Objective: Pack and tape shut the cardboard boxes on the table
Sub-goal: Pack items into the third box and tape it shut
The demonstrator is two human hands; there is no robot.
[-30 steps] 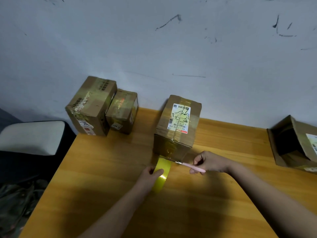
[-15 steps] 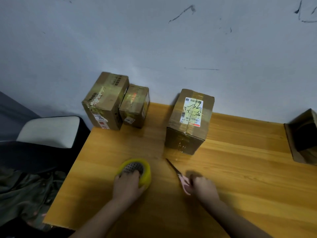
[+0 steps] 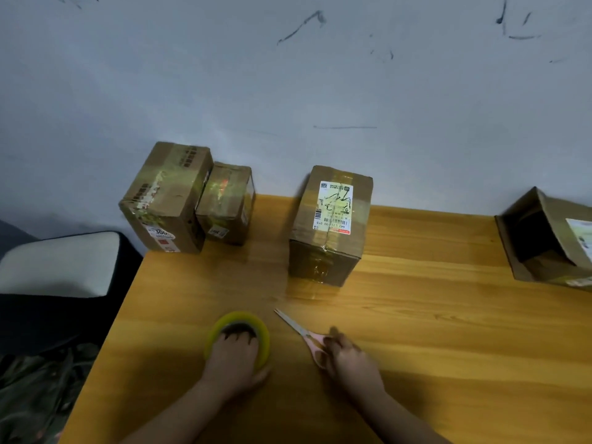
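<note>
L hand point(image 3: 235, 355) lies over the tape roll point(image 3: 237, 338) w/ fingers curled into its core, R hand point(image 3: 347, 358) pinches the scissors point(image 3: 301, 331) flat on the bench point(image 3: 448, 331); risk: open box point(image 3: 544, 238) far R stays untaped, or blades scrape wood.

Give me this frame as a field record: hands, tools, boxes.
left hand: on the tape roll, which lies flat on the table, fingers in its core
right hand: holds the scissors by the pink handles, blades on the table pointing toward the middle box
middle box: closed, taped, label on top
left boxes: two, closed, side by side at the table's far left corner
right box: on its side, open, inside too dark to tell
</note>
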